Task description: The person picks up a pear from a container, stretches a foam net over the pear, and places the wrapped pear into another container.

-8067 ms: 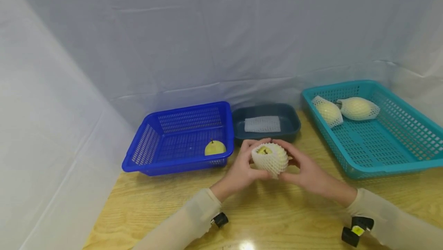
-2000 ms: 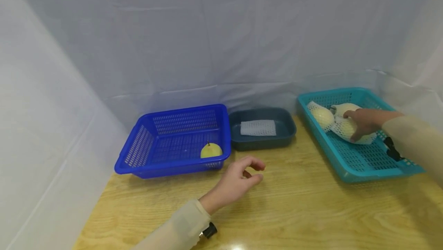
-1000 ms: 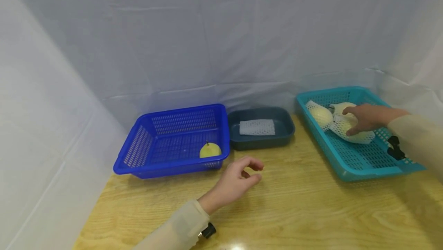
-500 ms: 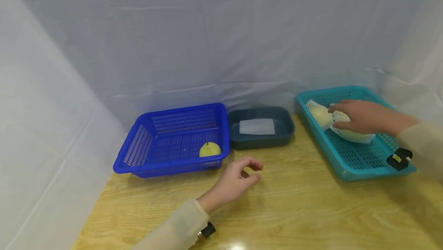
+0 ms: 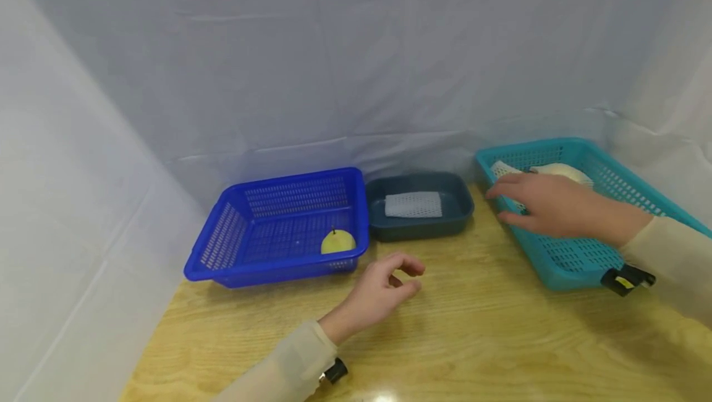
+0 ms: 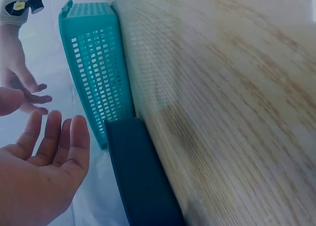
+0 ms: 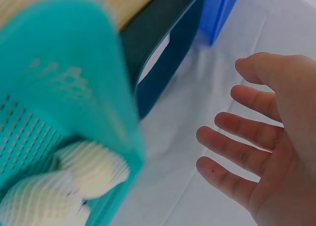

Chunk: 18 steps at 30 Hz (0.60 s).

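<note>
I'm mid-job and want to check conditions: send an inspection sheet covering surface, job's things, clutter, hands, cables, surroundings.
Surface: wood-grain table.
Job's things: bare pear in blue basket; netted pears in teal basket; foam net in dark tray.
Clutter: nothing seen.
Hands: left hand in front of dark tray, right hand by teal basket; neither holds anything.
Cables: nothing seen.
Surroundings: pale sheeting behind and at both sides.

Screened-off workspace: pale creased sheeting (image 5: 334, 49) behind and beside wood-grain tabletop (image 5: 445, 340).
</note>
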Available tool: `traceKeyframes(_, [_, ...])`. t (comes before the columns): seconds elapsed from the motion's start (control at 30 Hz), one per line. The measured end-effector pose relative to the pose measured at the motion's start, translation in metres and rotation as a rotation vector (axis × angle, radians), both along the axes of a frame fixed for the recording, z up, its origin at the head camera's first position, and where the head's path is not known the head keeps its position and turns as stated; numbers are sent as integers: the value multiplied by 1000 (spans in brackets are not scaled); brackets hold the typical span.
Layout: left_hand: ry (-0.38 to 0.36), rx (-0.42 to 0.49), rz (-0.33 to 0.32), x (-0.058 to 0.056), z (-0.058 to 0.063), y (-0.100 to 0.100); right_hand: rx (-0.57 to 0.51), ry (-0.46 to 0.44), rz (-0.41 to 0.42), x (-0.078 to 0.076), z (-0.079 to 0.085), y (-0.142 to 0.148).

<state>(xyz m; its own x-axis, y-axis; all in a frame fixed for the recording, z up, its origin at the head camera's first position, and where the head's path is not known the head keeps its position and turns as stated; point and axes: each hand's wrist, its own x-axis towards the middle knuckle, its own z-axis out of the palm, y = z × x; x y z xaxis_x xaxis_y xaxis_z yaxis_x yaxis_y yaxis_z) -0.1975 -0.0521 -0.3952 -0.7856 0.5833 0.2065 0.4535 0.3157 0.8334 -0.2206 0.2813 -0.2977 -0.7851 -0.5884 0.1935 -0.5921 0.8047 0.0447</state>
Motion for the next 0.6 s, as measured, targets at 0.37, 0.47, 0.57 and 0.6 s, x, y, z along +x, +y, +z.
traceKeyframes(0.37, [-18, -4, 8, 0, 0, -3, -98, 14, 105, 22, -1, -48])
traceKeyframes(0.47, [-24, -3, 9, 0, 0, -3, -128, 21, 128, 27, -4, -60])
traceKeyframes(0.57, [-21, 4, 8, 0, -1, -3, -176, 41, 163, 31, -9, -69])
traceKeyframes(0.6, [-18, 6, 7, 0, -1, -3, -201, 42, 171, 32, -11, -72])
